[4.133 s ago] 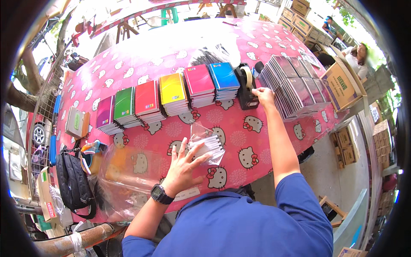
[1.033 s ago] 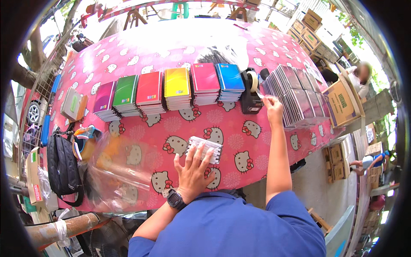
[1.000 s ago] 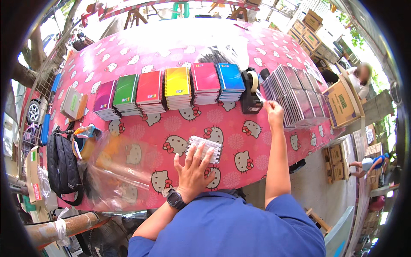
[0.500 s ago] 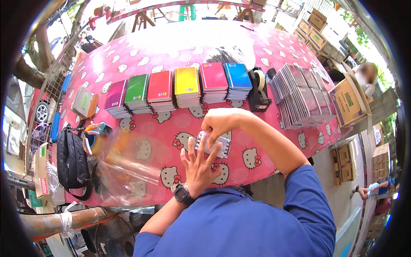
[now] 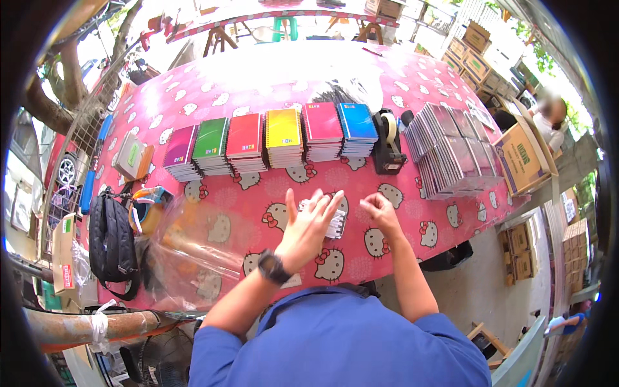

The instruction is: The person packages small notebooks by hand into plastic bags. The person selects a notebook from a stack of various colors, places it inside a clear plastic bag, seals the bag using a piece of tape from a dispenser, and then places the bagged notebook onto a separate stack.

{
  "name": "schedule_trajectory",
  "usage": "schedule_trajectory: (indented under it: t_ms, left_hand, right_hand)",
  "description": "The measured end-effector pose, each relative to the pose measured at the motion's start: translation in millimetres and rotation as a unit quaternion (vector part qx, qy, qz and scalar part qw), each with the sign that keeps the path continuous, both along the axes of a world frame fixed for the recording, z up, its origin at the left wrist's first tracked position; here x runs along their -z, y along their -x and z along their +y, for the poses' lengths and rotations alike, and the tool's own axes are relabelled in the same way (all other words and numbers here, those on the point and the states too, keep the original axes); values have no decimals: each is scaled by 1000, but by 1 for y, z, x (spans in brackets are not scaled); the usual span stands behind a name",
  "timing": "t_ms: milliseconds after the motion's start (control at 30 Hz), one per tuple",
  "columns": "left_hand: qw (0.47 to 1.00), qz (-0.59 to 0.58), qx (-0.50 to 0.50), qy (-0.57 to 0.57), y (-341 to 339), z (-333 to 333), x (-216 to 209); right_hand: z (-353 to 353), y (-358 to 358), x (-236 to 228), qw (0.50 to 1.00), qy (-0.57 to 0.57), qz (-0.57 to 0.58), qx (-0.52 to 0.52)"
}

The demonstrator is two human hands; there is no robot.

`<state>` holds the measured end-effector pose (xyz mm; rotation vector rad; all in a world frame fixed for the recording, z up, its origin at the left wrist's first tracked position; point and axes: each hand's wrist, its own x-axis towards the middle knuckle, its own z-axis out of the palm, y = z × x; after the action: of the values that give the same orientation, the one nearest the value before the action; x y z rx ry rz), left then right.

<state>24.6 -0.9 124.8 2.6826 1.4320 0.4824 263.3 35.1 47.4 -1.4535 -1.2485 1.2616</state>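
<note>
My left hand (image 5: pixel 308 227), a dark watch on its wrist, lies with fingers spread over a small whitish spiral-bound notebook bundle (image 5: pixel 336 223) on the pink table. Much of the bundle is hidden beneath that hand. To its right my right hand (image 5: pixel 383 214) is raised, apart from the bundle, with thumb and fingers pinched together; whether something small is between them I cannot make out. Beyond both hands runs a row of notebook stacks: purple (image 5: pixel 180 149), green (image 5: pixel 211 143), red (image 5: pixel 245 138), yellow (image 5: pixel 284 132), pink (image 5: pixel 322 126) and blue (image 5: pixel 358 126).
A black tape dispenser (image 5: pixel 389 151) stands right of the row. Farther right are packed notebook bundles (image 5: pixel 451 151) and an open carton (image 5: pixel 521 155). Clear plastic (image 5: pixel 200 248) and a black bag (image 5: pixel 113 238) lie on the left. A person (image 5: pixel 551 119) is at the far right.
My right hand has lifted off the bundle and moved right and toward me. My left hand has shifted farther over the bundle.
</note>
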Motion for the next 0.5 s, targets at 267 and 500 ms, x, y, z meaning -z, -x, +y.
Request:
schedule_trajectory:
  t_ms: [267,500]
  left_hand:
    - [849,-503,59,153,15,13,24]
    - [902,-401,60,151,27,7,32]
  right_hand:
    - [-51,34,-11,968,82,176,-159]
    - [-35,62,-30,954,-97,185,-213]
